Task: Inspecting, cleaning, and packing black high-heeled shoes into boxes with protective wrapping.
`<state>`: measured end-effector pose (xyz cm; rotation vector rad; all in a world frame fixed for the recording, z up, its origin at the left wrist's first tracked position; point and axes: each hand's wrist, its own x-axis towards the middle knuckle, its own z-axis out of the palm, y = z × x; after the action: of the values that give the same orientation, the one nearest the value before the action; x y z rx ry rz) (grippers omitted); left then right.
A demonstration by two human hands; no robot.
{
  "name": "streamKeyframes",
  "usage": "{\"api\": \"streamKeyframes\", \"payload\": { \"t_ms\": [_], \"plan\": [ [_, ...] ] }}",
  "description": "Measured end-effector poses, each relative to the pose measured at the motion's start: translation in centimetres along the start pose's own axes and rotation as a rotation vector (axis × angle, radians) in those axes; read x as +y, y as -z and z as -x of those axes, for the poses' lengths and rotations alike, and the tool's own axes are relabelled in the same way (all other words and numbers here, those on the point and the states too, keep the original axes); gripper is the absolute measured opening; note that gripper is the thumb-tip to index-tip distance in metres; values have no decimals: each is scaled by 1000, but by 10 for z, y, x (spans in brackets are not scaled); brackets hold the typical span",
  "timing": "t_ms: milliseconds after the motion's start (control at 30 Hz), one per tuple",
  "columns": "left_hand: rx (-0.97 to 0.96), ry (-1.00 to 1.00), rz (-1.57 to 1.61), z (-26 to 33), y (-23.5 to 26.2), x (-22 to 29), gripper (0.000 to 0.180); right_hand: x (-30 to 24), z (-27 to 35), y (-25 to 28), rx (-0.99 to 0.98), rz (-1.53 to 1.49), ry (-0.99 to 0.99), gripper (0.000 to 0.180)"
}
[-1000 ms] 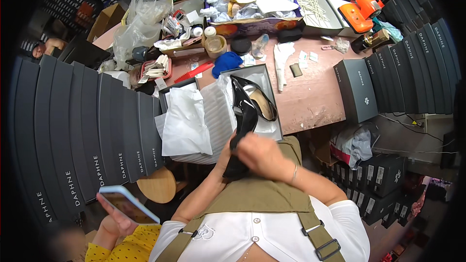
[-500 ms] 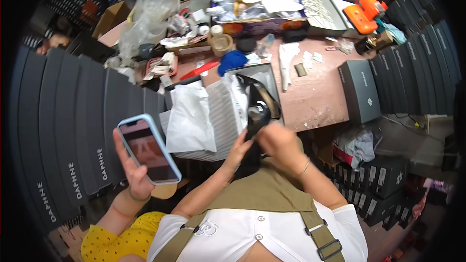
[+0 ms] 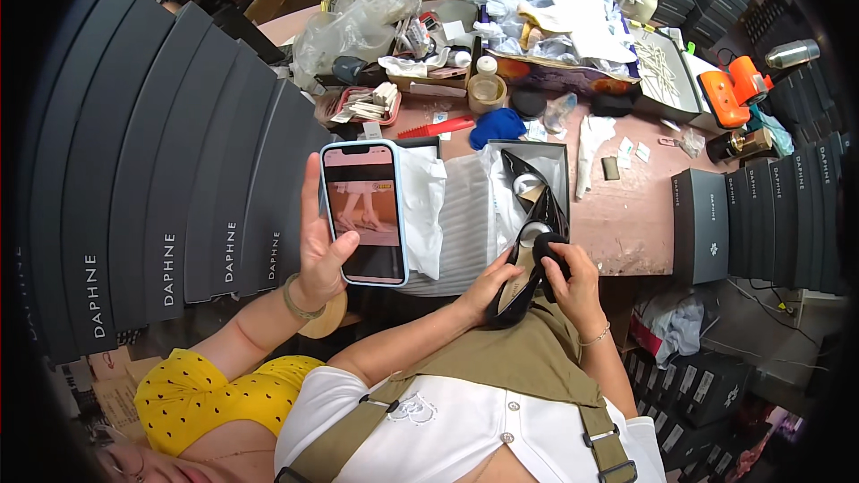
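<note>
Between both hands (image 3: 528, 282), black shoe (image 3: 528, 255); right hand's grip atop it

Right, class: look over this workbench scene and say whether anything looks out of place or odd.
One thing stands out: a co-worker's hand holds a phone up between the camera and the open shoebox, in front of its white wrapping paper. The left hand and right hand hold a black high-heeled shoe over the cluttered table.

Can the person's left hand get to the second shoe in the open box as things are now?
Probably yes. The left hand holds a black shoe just below the open box, where the second shoe lies uncovered. It would need to let go first; the phone is off to the side.
</note>
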<state>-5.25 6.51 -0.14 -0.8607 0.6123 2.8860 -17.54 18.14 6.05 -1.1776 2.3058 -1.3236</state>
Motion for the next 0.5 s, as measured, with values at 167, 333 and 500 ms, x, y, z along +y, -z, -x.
{"api": "streamKeyframes", "payload": {
  "t_ms": [167, 333, 500],
  "plan": [
    [7, -13, 15, -1, 3, -1, 56, 3, -3, -2, -49, 14, -6, 22],
    [5, -35, -9, -4, 13, -5, 55, 5, -3, -6, -71, 19, 0, 23],
    [18, -42, 7, -3, 12, -7, 56, 5, -3, -4, -87, 37, 1, 23]
  ]
}}
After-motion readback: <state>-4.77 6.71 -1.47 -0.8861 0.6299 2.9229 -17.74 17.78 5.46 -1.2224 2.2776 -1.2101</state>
